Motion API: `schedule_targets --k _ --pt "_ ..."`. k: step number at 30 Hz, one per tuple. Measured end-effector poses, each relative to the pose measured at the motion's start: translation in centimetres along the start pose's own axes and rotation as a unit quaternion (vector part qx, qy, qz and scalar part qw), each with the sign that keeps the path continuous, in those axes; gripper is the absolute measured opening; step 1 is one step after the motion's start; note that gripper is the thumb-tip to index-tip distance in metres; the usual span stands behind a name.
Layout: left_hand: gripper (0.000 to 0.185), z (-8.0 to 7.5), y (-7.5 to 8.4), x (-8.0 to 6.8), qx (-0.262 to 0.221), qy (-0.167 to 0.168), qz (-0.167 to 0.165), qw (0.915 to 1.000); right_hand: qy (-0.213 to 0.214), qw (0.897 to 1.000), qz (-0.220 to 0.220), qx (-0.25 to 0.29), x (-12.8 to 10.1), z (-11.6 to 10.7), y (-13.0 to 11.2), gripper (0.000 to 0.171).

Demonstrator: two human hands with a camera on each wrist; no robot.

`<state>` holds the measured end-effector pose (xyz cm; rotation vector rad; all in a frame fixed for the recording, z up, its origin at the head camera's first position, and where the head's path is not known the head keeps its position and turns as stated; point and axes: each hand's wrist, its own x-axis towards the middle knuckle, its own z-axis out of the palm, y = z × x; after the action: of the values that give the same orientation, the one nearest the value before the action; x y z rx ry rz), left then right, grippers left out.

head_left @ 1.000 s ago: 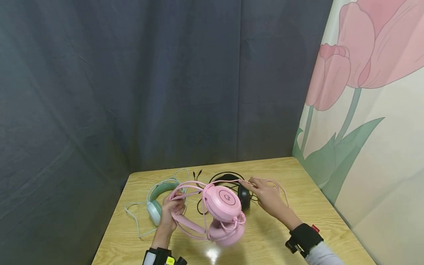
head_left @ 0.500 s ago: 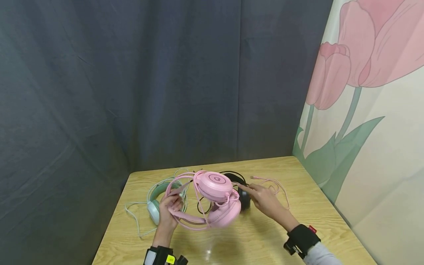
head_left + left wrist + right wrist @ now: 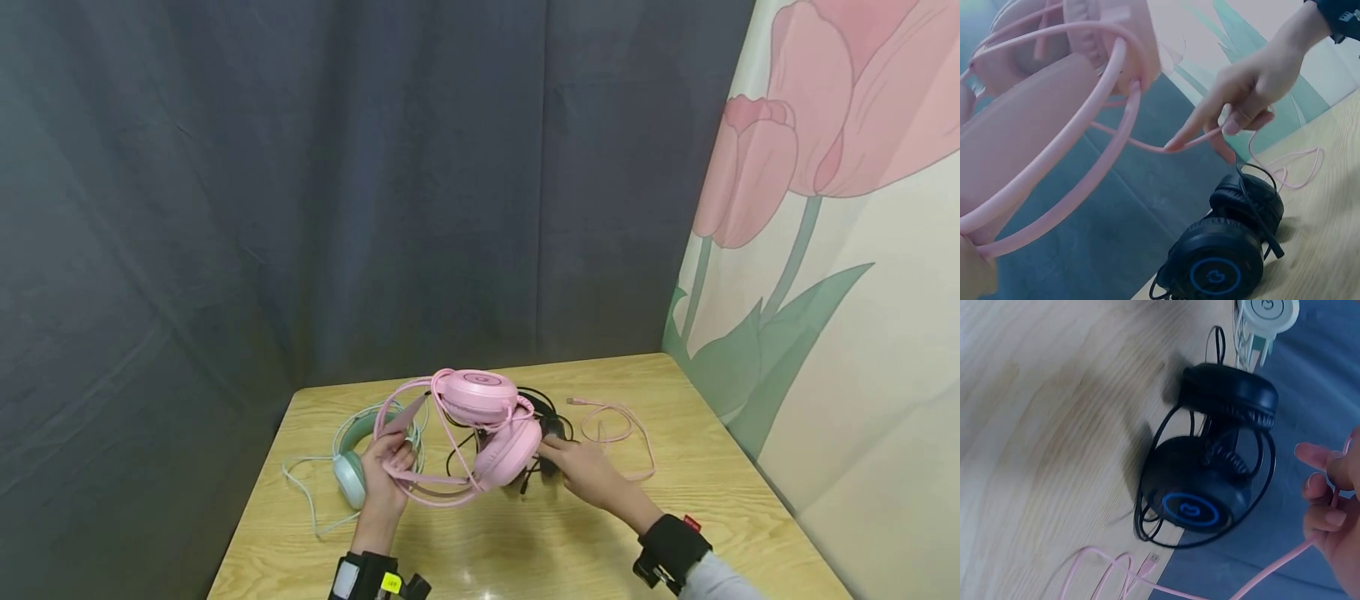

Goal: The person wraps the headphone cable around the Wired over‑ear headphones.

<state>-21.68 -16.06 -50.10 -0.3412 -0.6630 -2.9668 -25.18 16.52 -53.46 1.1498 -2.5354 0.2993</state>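
Fingers (image 3: pixel 1324 519) of the right hand (image 3: pixel 581 471) curl round the pink cord (image 3: pixel 1272 569), index stretched along it, while the left hand (image 3: pixel 386 467) grips the pink headphones (image 3: pixel 480 400) by the band, up off the table (image 3: pixel 690 433). What's just changed: the headset sits farther out and a bit left, and the right hand has dropped nearer, right beside it. With slack lying loose on the right, plug (image 3: pixel 1149 564) and all, we'd call the cord work midway. Black headphones (image 3: pixel 1191 472) rest just beyond, mint ones (image 3: pixel 349 479) left. Around us: pale wood, dark curtain (image 3: pixel 420 167) far side, tulip backdrop (image 3: pixel 795 133) right.
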Motion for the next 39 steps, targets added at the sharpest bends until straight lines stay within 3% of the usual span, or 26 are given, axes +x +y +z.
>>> schedule_targets --k 7,13,18,23,30,35,39 --pt "0.035 0.5 0.1 0.0 0.021 0.099 -0.004 0.9948 -0.041 0.999 -0.002 0.036 0.3 0.4 -1.7 0.07" --pt "0.032 0.7 0.0 0.4 0.019 0.153 0.0 0.988 -0.062 0.997 -0.027 0.041 0.9 0.4 -3.6 0.085" --pt "0.033 1.0 -0.1 0.7 0.021 0.181 0.014 0.9831 -0.061 0.996 -0.056 0.028 1.4 0.1 -5.1 0.088" --pt "0.031 1.1 -0.2 0.8 0.047 0.23 0.037 0.9713 -0.036 0.995 -0.097 0.005 1.6 -0.4 -6.2 0.09" --pt "0.023 1.2 -0.3 0.6 0.113 0.253 0.073 0.9581 0.019 0.99 -0.142 -0.005 1.8 -1.2 -7.0 0.083" --pt "0.019 1.2 -0.3 0.1 0.156 0.263 0.095 0.9474 0.033 0.989 -0.146 0.009 1.8 -1.4 -7.1 0.075" --pt "0.026 1.0 -0.4 -0.2 0.163 0.262 0.108 0.9449 0.037 0.99 -0.136 0.008 1.5 -1.5 -6.9 0.071"
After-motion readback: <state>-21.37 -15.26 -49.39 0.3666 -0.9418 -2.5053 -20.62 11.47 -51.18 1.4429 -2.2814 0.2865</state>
